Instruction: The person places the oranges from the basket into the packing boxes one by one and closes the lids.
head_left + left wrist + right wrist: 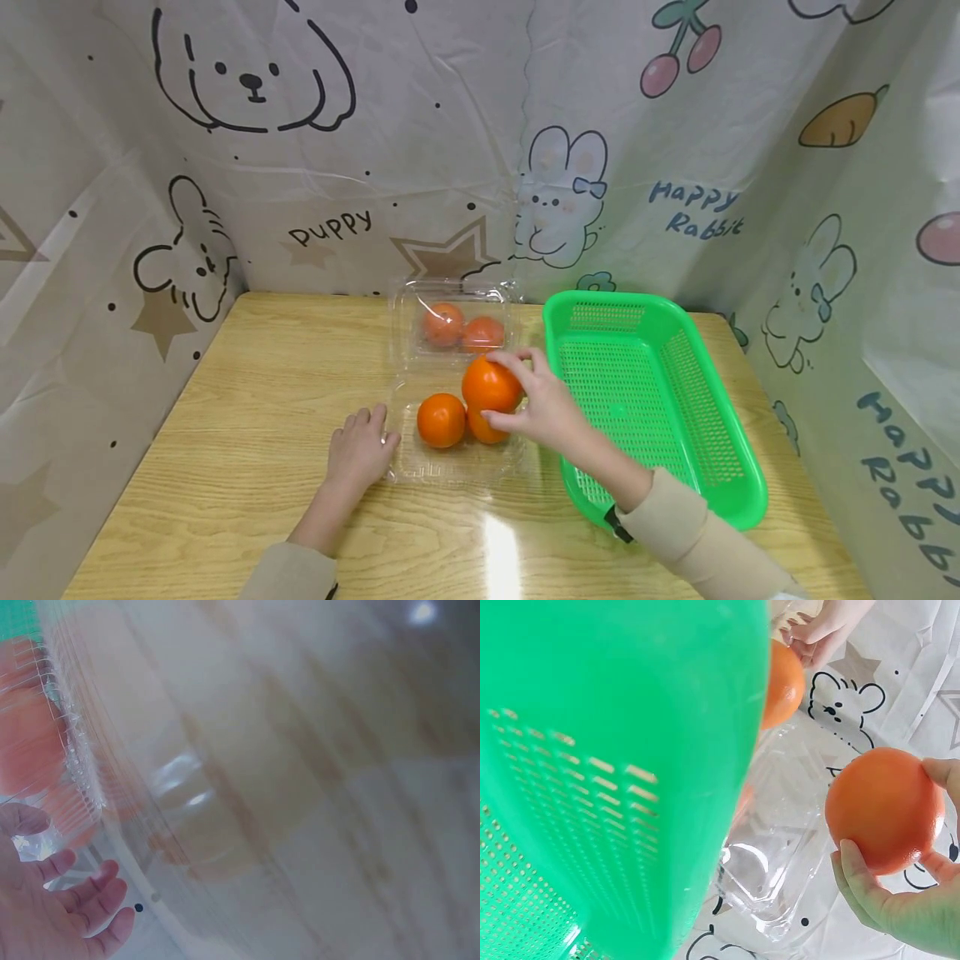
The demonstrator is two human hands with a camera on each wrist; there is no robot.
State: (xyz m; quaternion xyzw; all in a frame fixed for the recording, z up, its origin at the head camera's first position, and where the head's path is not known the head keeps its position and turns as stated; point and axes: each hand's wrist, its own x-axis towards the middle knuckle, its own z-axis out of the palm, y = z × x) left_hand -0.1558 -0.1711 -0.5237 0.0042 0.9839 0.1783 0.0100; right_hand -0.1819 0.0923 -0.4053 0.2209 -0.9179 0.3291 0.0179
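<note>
My right hand point(551, 408) grips a smooth, round orange fruit point(491, 383) between thumb and fingers; in the right wrist view the held fruit stands out against the cloth. Below it, partly covered, another fruit point(486, 427) sits in the front half of an opened clear plastic clamshell box point(457, 472), beside a third fruit point(442, 421). Two more orange shapes point(443, 324) show through the clear plastic of the rear half. My left hand point(358, 446) rests at the box's left edge, its fingers loosely bent in the left wrist view.
Right of the box stands a green perforated plastic basket point(678, 408), with my right forearm over its near left rim. The wooden table point(247, 400) extends left and in front. A printed cloth point(442, 167) hangs behind and at the sides.
</note>
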